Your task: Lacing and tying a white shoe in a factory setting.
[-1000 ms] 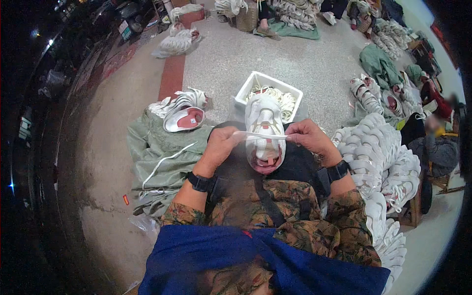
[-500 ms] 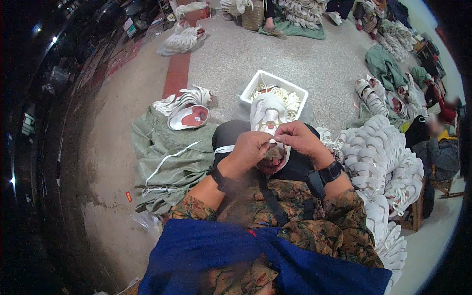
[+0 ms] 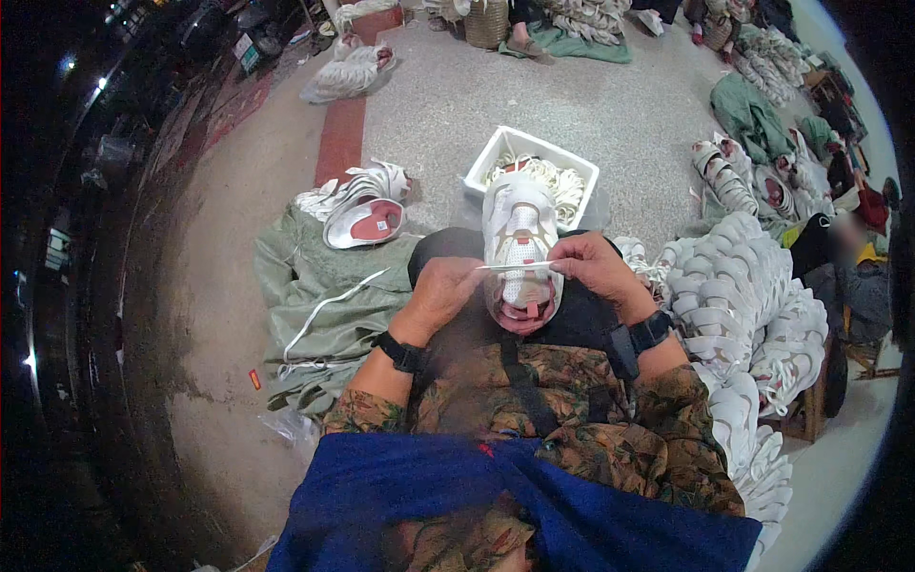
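A white sneaker point(image 3: 520, 214) with a pinkish lining rests between my knees, its toe pointing away from me. Across its upper runs a white shoelace point(image 3: 515, 266), stretched nearly level between my two hands. My left hand point(image 3: 446, 288) pinches the lace at the shoe's left side. On the other side my right hand point(image 3: 596, 271) grips it between thumb and fingers. Just beyond the toe, a white plastic box point(image 3: 589, 170) holds a heap of cream laces point(image 3: 562, 186).
At left, a green sack point(image 3: 329, 296) carries white shoe uppers point(image 3: 367, 224) and a loose lace point(image 3: 324, 310). Stacked white shoes point(image 3: 724, 286) crowd my right side. Farther off lie more shoe bundles point(image 3: 348, 76), a green cloth point(image 3: 748, 119) and other people sitting.
My hands were together over the shoe's middle and have drawn apart sideways. The lace is now pulled out straight between them, and more of the shoe's opening shows.
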A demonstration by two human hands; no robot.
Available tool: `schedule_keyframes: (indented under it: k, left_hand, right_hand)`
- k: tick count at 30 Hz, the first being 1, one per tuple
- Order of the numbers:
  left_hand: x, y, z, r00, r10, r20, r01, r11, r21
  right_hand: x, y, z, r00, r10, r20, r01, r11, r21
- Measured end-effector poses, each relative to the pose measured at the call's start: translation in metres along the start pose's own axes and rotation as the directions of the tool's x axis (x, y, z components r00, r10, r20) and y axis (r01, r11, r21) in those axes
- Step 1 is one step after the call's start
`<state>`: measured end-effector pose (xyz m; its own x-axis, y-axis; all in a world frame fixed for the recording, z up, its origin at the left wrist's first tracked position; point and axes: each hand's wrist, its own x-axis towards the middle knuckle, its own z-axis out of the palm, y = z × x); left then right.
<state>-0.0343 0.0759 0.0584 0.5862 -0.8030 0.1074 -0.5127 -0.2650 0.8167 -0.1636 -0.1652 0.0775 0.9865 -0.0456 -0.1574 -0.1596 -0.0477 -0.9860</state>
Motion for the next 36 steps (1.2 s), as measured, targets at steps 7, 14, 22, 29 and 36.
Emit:
schedule_keyframes:
  k: [7, 14, 22, 29, 36]
  left_hand:
    - [0.009, 0.02, 0.0, 0.99, 0.144, 0.007, -0.131, 0.878, 0.461]
    - [0.031, 0.045, 0.025, 0.99, 0.043, 0.134, -0.017, 0.982, -0.188]
    - [0.034, 0.001, 0.042, 0.996, -0.082, -0.041, 0.065, 0.949, -0.307]
    - [0.039, -0.03, 0.036, 0.956, -0.287, -0.061, 0.24, 0.883, -0.403]
    - [0.041, -0.033, 0.043, 0.941, -0.337, -0.033, 0.246, 0.747, -0.618]
  right_hand:
    - [0.01, 0.007, 0.014, 0.998, -0.05, 0.026, 0.052, 0.993, -0.104]
    - [0.024, 0.002, 0.018, 0.992, -0.111, 0.062, 0.121, 0.975, -0.184]
    - [0.035, 0.027, 0.001, 0.973, -0.116, -0.197, 0.061, 0.963, -0.262]
    - [0.057, 0.026, 0.01, 0.964, -0.185, -0.189, 0.031, 0.789, -0.614]
    - [0.064, 0.024, 0.019, 0.946, -0.282, -0.161, 0.048, 0.611, -0.79]
